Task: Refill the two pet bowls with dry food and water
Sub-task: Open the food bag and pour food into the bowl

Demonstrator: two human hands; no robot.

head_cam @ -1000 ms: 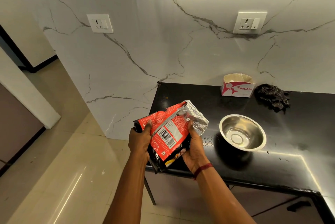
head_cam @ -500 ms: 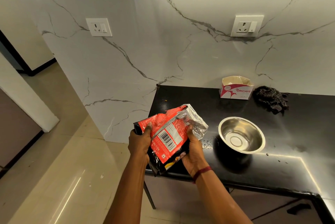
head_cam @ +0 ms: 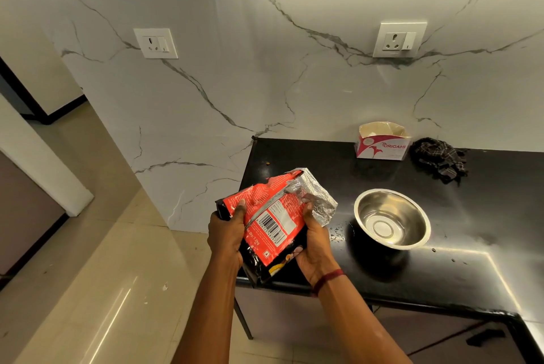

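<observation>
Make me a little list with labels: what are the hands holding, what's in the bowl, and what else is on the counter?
left hand: grips the left side of the food bag
right hand: grips the bag's right side
food bag: red and black, silver top open, tilted toward the bowl
bowl: shiny metal, empty, on the black counter, right of the bag
second bowl: not in view
tissue box: by the wall, open top
dark cloth: crumpled, right of the box

Red-black bag [head_cam: 272, 218], perhaps checked cloth [head_cam: 439, 156].
</observation>
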